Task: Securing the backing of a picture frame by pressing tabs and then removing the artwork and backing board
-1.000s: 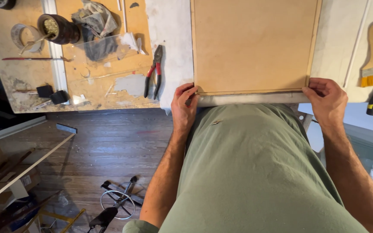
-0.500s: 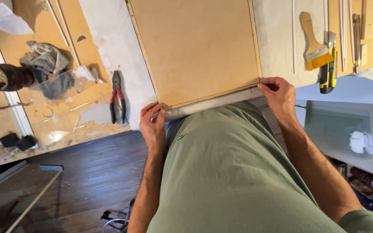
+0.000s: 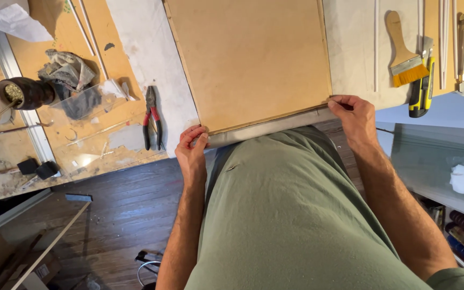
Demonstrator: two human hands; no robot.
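A large brown backing board [image 3: 253,59] set in a thin wooden frame lies flat on the pale workbench [image 3: 146,70] in front of me. My left hand [image 3: 191,150] pinches the board's near left corner, thumb and fingers closed on the frame edge. At the near right corner my right hand [image 3: 353,115] grips the frame edge the same way. A grey strip [image 3: 269,127] runs along the near edge between both hands. My green shirt fills the lower middle of the view.
Red-handled pliers [image 3: 152,118] lie left of the board. Further left are a sheet of glass [image 3: 81,134], a crumpled rag [image 3: 65,75] and a dark jar [image 3: 25,92]. A flat brush [image 3: 404,51] and yellow utility knife [image 3: 421,88] lie at right. Dark wood floor is below.
The view has swung, so the board now sits tilted in the frame. Both hands stay on the near corners of the board.
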